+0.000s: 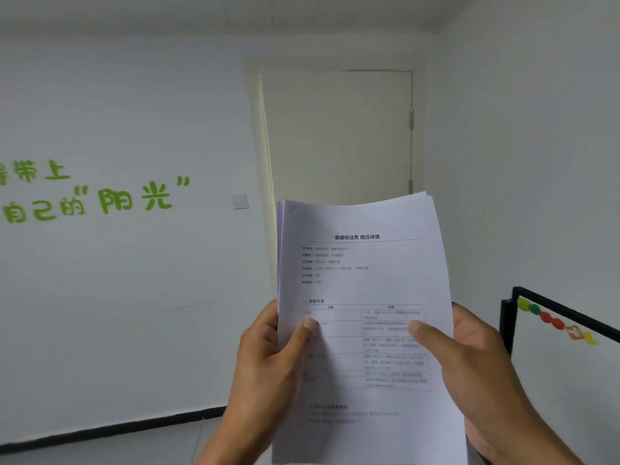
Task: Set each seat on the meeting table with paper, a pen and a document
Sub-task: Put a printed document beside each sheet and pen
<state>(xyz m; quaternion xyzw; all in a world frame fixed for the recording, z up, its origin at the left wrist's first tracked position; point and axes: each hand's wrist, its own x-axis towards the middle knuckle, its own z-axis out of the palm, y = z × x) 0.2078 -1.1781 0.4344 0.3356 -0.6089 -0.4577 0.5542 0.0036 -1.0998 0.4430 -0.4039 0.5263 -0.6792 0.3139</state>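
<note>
**A:** Where's the paperwork right now?

**B:** Up in the air, centre of the view: a stack of printed documents held upright in front of the person, printed face toward the camera, top edge fanned slightly so several sheets show.

**A:** And the hands?

**B:** 2 hands, 1 on each side edge, low on the stack. The left hand clamps the left edge, its thumb lying flat across the front of the top sheet, the other fingers tucked out of sight behind the pages. The right hand does the same on the right edge, its thumb pressed onto the printed table, the rest of its fingers hidden behind.

**A:** So the sheets sit between thumb and fingers?

**B:** Yes, pinched on both sides.

**A:** What's around?

**B:** A closed pale door far behind the stack, a wall switch left of it, green lettering on the left wall, and a black-framed whiteboard with coloured magnets at right.
</note>
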